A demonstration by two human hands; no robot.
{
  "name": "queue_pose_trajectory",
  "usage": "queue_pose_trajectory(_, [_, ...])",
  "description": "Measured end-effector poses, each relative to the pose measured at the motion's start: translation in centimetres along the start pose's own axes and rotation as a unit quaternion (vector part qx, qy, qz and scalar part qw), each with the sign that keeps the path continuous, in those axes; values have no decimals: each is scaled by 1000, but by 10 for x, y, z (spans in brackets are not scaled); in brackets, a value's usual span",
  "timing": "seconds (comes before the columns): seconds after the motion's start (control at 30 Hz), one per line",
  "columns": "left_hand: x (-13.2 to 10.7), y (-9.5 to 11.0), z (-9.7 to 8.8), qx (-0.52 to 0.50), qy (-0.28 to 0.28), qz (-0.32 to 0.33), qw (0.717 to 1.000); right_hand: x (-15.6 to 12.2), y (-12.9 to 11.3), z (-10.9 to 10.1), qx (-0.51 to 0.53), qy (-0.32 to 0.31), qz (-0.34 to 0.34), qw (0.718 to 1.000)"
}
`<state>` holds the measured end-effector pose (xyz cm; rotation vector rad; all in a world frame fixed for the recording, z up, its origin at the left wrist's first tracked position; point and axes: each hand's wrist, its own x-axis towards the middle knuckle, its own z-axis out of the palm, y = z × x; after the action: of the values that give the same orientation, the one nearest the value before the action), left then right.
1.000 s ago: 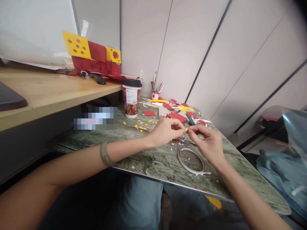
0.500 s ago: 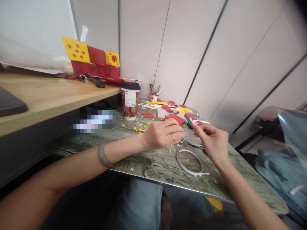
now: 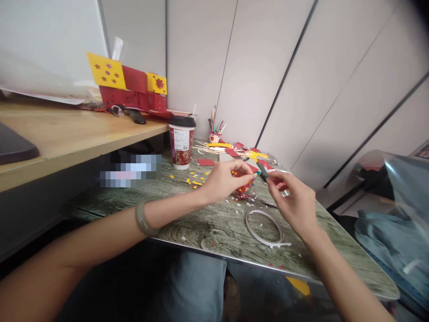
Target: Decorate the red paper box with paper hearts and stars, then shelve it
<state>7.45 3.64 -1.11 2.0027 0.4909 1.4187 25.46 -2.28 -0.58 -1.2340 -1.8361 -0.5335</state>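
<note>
My left hand is curled around a small red paper piece dotted with yellow stars, holding it just above the green wood-grain table. A ring shows on one finger and a green bangle sits on that wrist. My right hand hovers just right of the piece, fingers pinched near its edge; whatever they pinch is too small to make out. A thin ring of tape lies flat on the table below my right hand.
A lidded red-and-white paper cup stands at the back left. Red and yellow paper scraps and a small pen pot crowd the far end. A red-and-yellow paper box sits on the higher wooden desk. Blue cloth lies right.
My left hand rolled over, then lifted the red star-dotted piece off the table. My right hand drew back slightly and stays pinched beside it.
</note>
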Motion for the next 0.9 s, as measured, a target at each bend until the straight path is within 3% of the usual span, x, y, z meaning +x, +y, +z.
queue_pose_trajectory(0.13, [5, -2, 0, -148, -31, -137, 979, -1, -5, 1, 71, -11, -9, 997])
queue_pose_trajectory(0.37, [3, -1, 5, -227, -29, -232, 945, -6, -6, 7, 34, 9, -102, 994])
queue_pose_trajectory(0.6, [1, -4, 10, -238, -37, -230, 943, -7, -4, 10, -2, -17, -127, 992])
queue_pose_trajectory(0.9, [1, -4, 10, -194, -46, -204, 958, -6, -5, 10, 8, 8, -112, 994])
